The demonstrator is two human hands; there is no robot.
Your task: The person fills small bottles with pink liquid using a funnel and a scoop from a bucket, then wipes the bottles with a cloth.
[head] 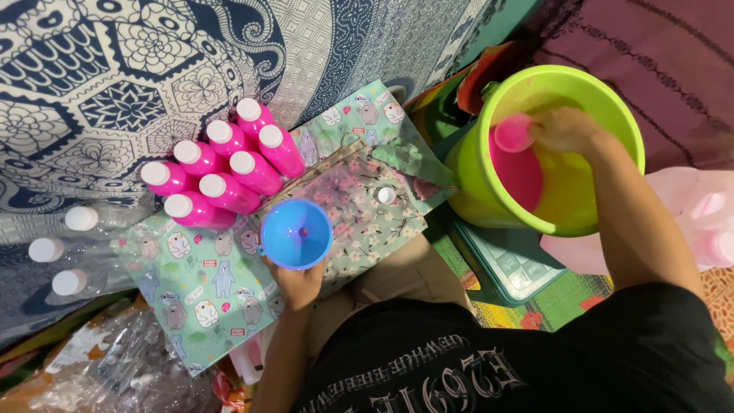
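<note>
Looking down from the head camera, I start nearest me, where my left hand (297,281) is curled shut at the base of a blue funnel (296,233); its fingers are hidden under the bowl, so I judge the grip closes on a bottle neck and holds the funnel upright and level, though I cannot see that bottle itself. The funnel sits over a patterned bag with cartoon bears (206,287), spread flat as a working mat, and a small white cap (387,196) lies loose just to the right of it on a flowered sheet. Left and near lies crumpled clear plastic wrap (122,367). Further left, three clear bottles with white caps (65,248) lie on their sides. Just beyond the funnel, seven pink-filled bottles (222,164) with white caps stand packed together, touching, kept apart from the clear ones. On the right, further off, my right hand (564,128) reaches into a lime green bucket (612,107) holding pink liquid; its fingers are closed around a small pink cup (513,132) held just above the liquid, inside the rim. A pale pink jug (707,214) rests at the far right edge.
</note>
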